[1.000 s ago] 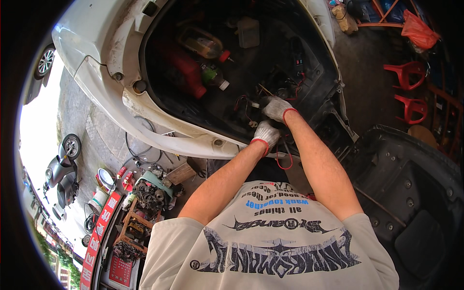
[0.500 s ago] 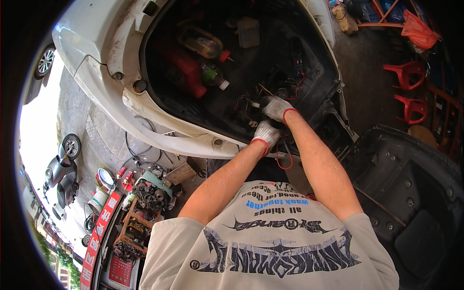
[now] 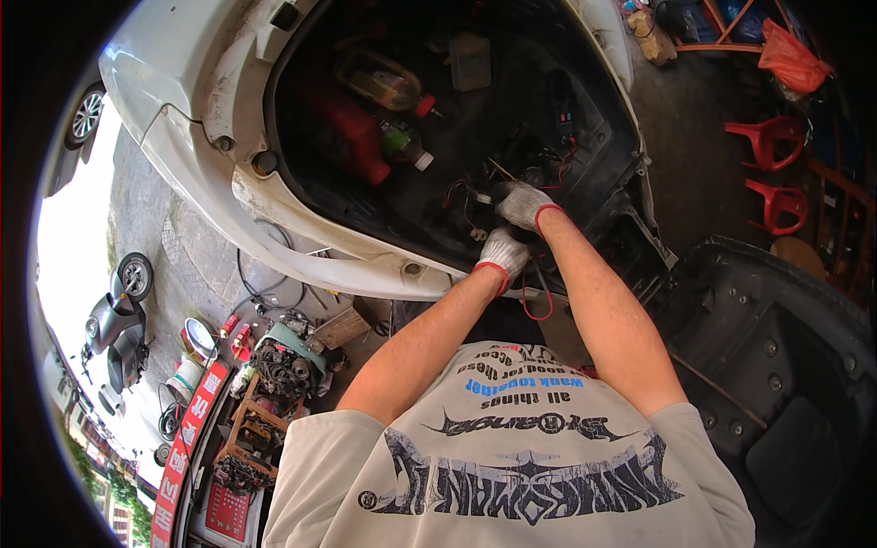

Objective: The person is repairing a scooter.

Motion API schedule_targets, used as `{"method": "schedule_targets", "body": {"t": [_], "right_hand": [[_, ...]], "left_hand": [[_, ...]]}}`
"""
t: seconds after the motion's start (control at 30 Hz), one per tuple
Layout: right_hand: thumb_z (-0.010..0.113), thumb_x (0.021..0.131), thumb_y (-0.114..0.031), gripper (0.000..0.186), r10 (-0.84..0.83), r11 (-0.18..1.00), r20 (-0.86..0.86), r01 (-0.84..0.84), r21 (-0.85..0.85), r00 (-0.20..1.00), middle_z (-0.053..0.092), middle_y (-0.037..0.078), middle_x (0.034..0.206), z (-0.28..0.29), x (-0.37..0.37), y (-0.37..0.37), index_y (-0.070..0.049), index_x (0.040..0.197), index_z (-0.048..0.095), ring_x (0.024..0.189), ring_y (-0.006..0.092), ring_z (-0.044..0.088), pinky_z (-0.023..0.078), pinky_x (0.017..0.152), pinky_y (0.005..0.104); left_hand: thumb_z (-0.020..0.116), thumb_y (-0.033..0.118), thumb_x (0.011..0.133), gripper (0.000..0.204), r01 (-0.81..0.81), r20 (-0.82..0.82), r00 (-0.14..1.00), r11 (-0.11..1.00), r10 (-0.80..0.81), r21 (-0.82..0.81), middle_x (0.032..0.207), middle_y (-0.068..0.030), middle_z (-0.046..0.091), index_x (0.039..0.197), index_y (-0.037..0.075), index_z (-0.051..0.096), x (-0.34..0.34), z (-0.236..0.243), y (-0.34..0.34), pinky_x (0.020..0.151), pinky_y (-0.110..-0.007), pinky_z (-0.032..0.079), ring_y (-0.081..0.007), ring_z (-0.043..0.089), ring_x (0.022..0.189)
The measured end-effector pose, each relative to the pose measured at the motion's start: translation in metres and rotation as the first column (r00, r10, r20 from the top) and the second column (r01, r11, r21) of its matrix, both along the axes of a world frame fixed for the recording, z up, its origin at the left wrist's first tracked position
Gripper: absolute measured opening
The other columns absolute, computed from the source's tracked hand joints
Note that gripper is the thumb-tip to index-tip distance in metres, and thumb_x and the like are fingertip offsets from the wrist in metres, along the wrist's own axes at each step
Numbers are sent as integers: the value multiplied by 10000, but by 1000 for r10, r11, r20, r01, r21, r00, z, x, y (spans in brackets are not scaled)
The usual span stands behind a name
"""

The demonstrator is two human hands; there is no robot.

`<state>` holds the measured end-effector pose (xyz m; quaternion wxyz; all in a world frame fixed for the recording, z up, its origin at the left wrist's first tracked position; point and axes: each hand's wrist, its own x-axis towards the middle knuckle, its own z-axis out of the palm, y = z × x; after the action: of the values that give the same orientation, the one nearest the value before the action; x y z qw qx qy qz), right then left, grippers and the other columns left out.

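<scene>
Both my hands wear whitish knit gloves with red cuffs, close together at the near edge of a scooter's dark storage well [image 3: 457, 119]. My right hand [image 3: 523, 205] is closed, fingers pointing left among thin wires [image 3: 468, 212]; a small white connector [image 3: 483, 198] lies at its fingertips. Just below it, my left hand [image 3: 503, 250] is curled closed, beside a pale connector [image 3: 479, 235]. What either hand grips is hidden by the gloves. A red cable loop [image 3: 539, 318] hangs below the hands. A dark handheld device with a small lit display [image 3: 565, 117] lies at the well's right.
The well also holds a red container [image 3: 352, 137], a bottle of yellowish liquid [image 3: 379, 82], a small bottle [image 3: 402, 144] and a translucent box [image 3: 470, 61]. White body panels [image 3: 320, 265] surround it. A black seat [image 3: 776, 365] stands right; greasy parts [image 3: 288, 356] lie left.
</scene>
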<state>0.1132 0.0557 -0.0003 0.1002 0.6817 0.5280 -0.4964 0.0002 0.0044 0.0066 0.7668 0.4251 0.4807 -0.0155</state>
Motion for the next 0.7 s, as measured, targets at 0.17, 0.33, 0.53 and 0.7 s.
{"method": "schedule_targets", "body": {"t": [0.17,0.33,0.53,0.7], "right_hand": [[520,785,-140,387,15,1000,-14,-15,-15,1000,636,178,1104,-3,-1,1,-90,1156,617,1043,329,597,476,886,397],[521,785,-141,385,12,1000,-2,-12,-11,1000,636,180,1104,-7,1,-1,-88,1154,617,1044,329,597,476,886,399],[461,799,-164,383,13,999,-4,-13,-41,1000,609,173,1173,1,-1,2,-91,1135,631,1105,330,572,458,936,412],[459,802,-163,373,12,999,-5,-12,-37,1000,611,178,1164,6,-1,3,-89,1120,639,1097,334,575,463,926,414]], "left_hand": [[629,-6,784,404,-14,14,1000,1000,14,-9,1102,-82,643,1182,8,565,-1,3,1,779,-301,474,-163,598,929],[630,-6,785,410,-18,17,1000,999,18,-34,1109,-80,638,1188,11,561,-1,4,2,791,-300,470,-162,594,937],[622,-13,790,418,14,22,1000,1000,-14,-11,1118,-73,633,1201,15,550,-1,0,1,797,-297,466,-159,589,941],[622,-12,792,418,17,12,1000,1000,-17,-12,1121,-70,632,1202,17,548,0,-1,0,799,-297,466,-158,587,946]]}}
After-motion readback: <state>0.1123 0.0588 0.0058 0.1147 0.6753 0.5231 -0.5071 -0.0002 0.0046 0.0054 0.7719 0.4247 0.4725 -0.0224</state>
